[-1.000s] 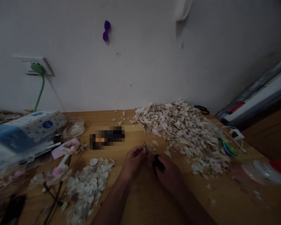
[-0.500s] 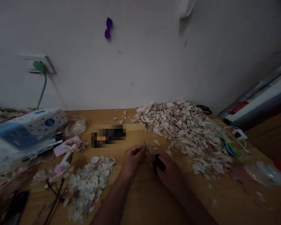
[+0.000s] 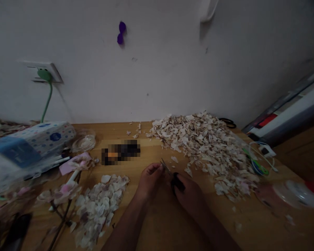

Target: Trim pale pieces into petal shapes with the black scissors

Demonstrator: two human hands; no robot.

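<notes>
My right hand [image 3: 189, 191] is closed round the black handles of a pair of scissors [image 3: 177, 183], whose blades point up and left toward my left hand [image 3: 152, 177]. The left fingers are pinched together beside the blade tips. Whatever they hold is too small and dark to make out, though it may be pale. To the left lies a heap of rounded, pale petals [image 3: 102, 204]. A larger pile of whitish, ragged petal scraps [image 3: 199, 139] spreads behind and to the right of my hands, with a few loose scraps [image 3: 174, 159] near the scissors.
On the left are a tissue pack [image 3: 52, 134], artificial flowers on dark stems [image 3: 66, 191] and a roll of clear material [image 3: 84, 141]. A blurred-out dark object [image 3: 121, 151] lies behind my left hand. At right sit a white charger with cable [image 3: 268, 150] and clear round containers [image 3: 298, 195].
Very little differs. Both hands and the scissors stay in nearly the same place, and the view has shifted slightly.
</notes>
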